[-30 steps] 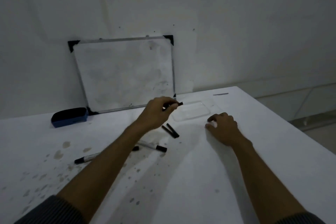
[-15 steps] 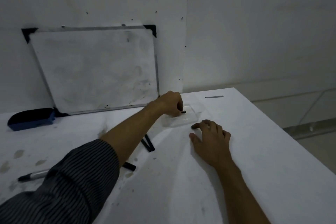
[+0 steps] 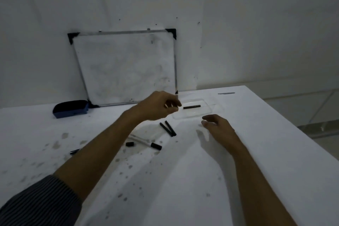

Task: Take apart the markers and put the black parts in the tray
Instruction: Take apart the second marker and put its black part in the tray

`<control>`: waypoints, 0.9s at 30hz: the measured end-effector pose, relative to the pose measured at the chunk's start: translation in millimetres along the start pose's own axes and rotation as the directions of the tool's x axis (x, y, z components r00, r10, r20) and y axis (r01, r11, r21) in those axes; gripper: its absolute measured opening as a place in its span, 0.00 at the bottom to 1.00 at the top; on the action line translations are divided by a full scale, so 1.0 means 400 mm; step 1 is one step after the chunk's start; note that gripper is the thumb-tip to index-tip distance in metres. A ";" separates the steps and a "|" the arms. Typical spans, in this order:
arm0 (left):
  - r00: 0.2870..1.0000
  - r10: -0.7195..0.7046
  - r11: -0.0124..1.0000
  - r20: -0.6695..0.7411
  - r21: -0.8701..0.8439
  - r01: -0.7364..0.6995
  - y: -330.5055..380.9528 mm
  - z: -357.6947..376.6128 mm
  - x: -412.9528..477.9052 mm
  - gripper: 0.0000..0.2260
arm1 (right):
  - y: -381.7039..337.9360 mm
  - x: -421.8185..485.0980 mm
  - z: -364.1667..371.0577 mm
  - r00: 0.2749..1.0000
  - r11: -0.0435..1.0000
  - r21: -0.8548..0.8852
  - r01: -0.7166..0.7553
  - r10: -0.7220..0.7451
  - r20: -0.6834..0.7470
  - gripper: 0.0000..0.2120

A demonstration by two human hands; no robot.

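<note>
One black part (image 3: 191,106) is seen lying in the clear tray (image 3: 216,109); two more (image 3: 167,128) remain on the counter (image 3: 256,152) beside marker pieces (image 3: 145,142), apparently still capped. Left hand (image 3: 158,105) and right hand (image 3: 218,127) are held empty, fingers loose. No legible writing is shown.

Dim, bluish, grainy; soft arm shadows across the table (image 3: 183,180); slightly blurred, wide-angle bending toward the edges.

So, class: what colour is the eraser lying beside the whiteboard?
Dark blue with a black top, seen in the head view: eraser, whiteboard.
</note>
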State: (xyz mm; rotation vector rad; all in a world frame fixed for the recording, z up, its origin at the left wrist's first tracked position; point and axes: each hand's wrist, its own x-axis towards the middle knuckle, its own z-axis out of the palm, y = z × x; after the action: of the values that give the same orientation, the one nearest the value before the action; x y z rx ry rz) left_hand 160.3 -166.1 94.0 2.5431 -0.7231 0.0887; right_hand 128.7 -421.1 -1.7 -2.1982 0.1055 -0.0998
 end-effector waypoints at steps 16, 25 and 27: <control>0.841 -0.072 0.962 -0.536 0.185 0.200 -0.279 0.081 -0.488 0.17 | -0.189 -0.105 0.329 0.964 0.929 -0.356 0.098 -0.178 -0.198 0.15; 0.885 -0.054 0.969 -0.463 0.188 0.157 -0.266 0.116 -0.449 0.18 | -0.163 -0.089 0.323 0.947 0.963 -0.250 0.102 -0.171 -0.273 0.09; 0.888 -0.018 0.969 -0.460 0.212 0.129 -0.257 0.115 -0.430 0.18 | -0.162 -0.086 0.326 0.945 0.963 -0.249 0.100 -0.171 -0.280 0.09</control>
State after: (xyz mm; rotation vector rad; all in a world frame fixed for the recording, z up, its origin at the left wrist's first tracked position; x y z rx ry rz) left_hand 61.9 -29.8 -24.4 2.6154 -0.4464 0.7637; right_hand 111.4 -274.7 -27.2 -2.4084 0.1394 -0.5246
